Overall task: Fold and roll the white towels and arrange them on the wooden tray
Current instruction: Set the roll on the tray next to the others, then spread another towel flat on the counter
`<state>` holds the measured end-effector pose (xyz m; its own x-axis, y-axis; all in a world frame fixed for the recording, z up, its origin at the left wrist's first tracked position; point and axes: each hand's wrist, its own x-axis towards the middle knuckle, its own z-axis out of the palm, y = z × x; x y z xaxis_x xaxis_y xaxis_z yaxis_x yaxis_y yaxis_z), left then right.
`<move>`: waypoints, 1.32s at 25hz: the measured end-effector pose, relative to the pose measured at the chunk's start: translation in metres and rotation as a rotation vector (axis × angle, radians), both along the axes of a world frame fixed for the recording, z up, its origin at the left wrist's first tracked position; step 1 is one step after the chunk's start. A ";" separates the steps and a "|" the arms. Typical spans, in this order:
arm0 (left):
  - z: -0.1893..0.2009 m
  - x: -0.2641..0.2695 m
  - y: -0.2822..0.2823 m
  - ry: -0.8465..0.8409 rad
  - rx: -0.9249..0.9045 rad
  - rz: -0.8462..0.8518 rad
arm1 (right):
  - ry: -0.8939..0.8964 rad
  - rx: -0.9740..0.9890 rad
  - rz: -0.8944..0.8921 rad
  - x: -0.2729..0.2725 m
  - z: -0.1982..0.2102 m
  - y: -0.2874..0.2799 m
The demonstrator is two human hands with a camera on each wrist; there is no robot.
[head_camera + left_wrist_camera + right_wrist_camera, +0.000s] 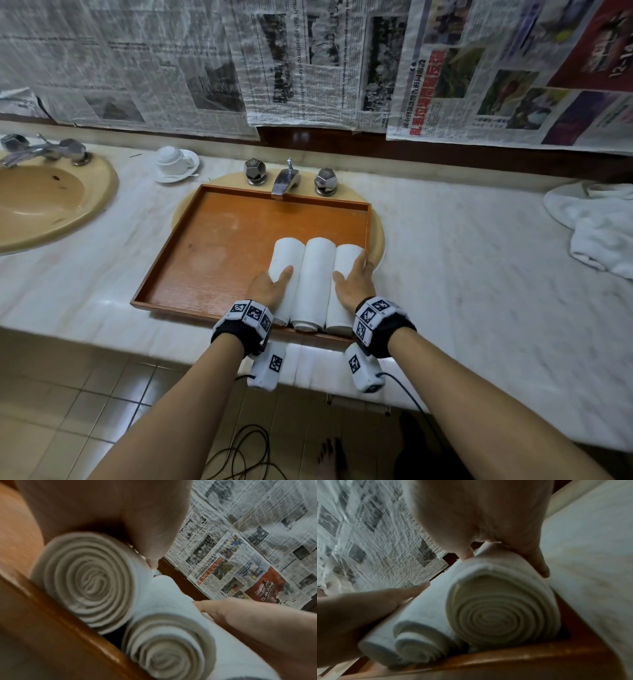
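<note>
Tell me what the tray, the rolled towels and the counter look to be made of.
Tray: wood, by its orange-brown grain, with a glossy varnish that glints on the rim.
Rolled towels: soft white terry cloth, probably cotton; the ends show spiralled layers.
Counter: pale polished stone, likely marble, faintly veined and reflective.

The head camera looks forward and down from above at the counter [462,260], the tray [212,240] and the newspaper wall [137,61]. Each wrist camera sits very near the tray's front rim [56,622] and looks along the rolled towels [501,608] toward that wall. All three views share the towels and the tray.
</note>
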<state>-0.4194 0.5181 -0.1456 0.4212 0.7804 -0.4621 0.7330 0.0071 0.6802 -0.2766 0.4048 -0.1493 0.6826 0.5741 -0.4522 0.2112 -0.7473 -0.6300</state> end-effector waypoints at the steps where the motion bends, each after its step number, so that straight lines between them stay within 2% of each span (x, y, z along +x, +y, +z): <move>1: 0.000 0.000 0.000 0.013 0.000 -0.001 | 0.014 0.023 -0.014 -0.003 0.000 -0.003; 7: 0.010 -0.001 -0.004 0.133 0.008 0.015 | 0.066 0.014 0.024 0.000 0.015 -0.010; 10: 0.032 0.005 -0.016 0.229 0.121 0.078 | 0.076 0.017 0.064 0.011 0.034 -0.019; 12: 0.054 0.022 -0.029 0.193 0.211 0.124 | 0.066 0.055 0.093 0.027 0.054 -0.029; 14: 0.075 0.055 -0.049 0.066 0.245 0.103 | 0.049 0.120 0.107 0.051 0.078 -0.049; 19: 0.111 0.206 -0.155 -0.252 0.327 -0.171 | -0.058 0.228 -0.001 0.145 0.125 -0.160; 21: 0.116 0.284 -0.226 -0.362 0.320 -0.325 | -0.135 0.229 -0.122 0.197 0.129 -0.234; 25: 0.122 0.397 -0.368 -0.440 0.314 -0.643 | -0.270 0.158 -0.407 0.278 0.117 -0.386; 27: 0.118 0.436 -0.430 -0.445 0.305 -0.786 | -0.418 0.028 -0.544 0.302 0.106 -0.460; 29: 0.107 0.464 -0.483 -0.408 0.318 -0.943 | -0.523 -0.188 -0.630 0.312 0.095 -0.525; 31: 0.093 0.484 -0.530 -0.343 0.379 -1.132 | -0.546 -0.381 -0.677 0.314 0.082 -0.577; 33: 0.079 0.492 -0.563 -0.274 0.437 -1.276 | -0.512 -0.475 -0.706 0.311 0.067 -0.612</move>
<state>0.0722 -0.0446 -0.0668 0.9858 -0.1534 -0.0684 -0.0866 -0.8130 0.5757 0.0342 -0.2068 -0.0825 0.9753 -0.2037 -0.0855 -0.2166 -0.9577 -0.1895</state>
